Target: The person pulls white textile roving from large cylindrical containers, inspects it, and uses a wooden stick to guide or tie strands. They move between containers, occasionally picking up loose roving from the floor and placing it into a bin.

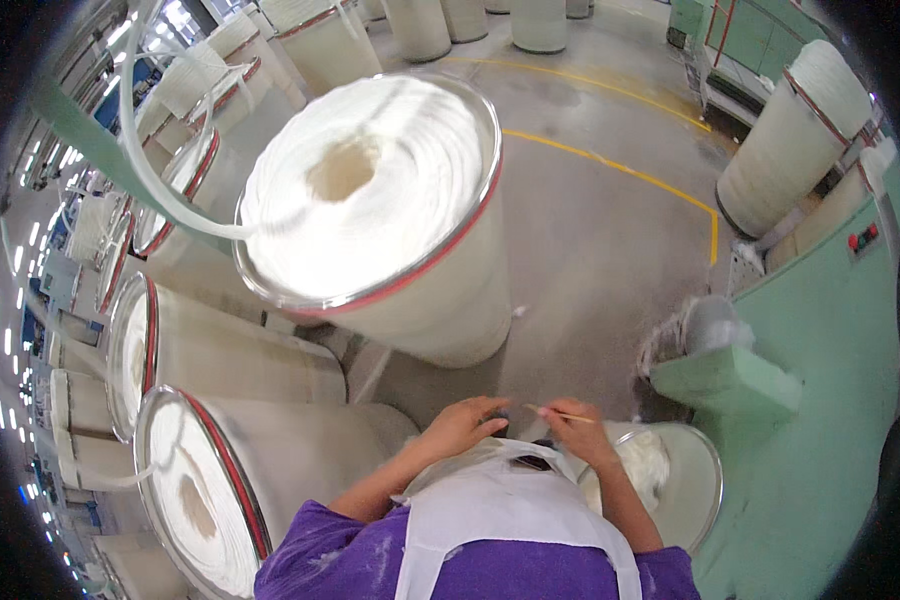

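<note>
In front of my white apron [510, 505] my two hands are held close together. Between the fingers of my right hand [578, 437] is a thin yellowish stick [568, 415], lying crosswise with one end pointing to my left hand [462, 424]. That left hand has its fingers curled, with the thumb below, around a small dark thing [502, 412] too little seen to name. Just ahead stands a tall cream can [460, 300] with a shiny rim and red band, filled with coiled white sliver [410, 190]. Neither hand touches it.
Several more sliver cans, such as one at lower left [300, 470], line the left side. A green machine [820, 440] stands at right, beside a bin [708, 490] holding loose white fibre. Yellow lines [620, 163] mark the grey floor. One strand of sliver [135, 150] hangs at upper left.
</note>
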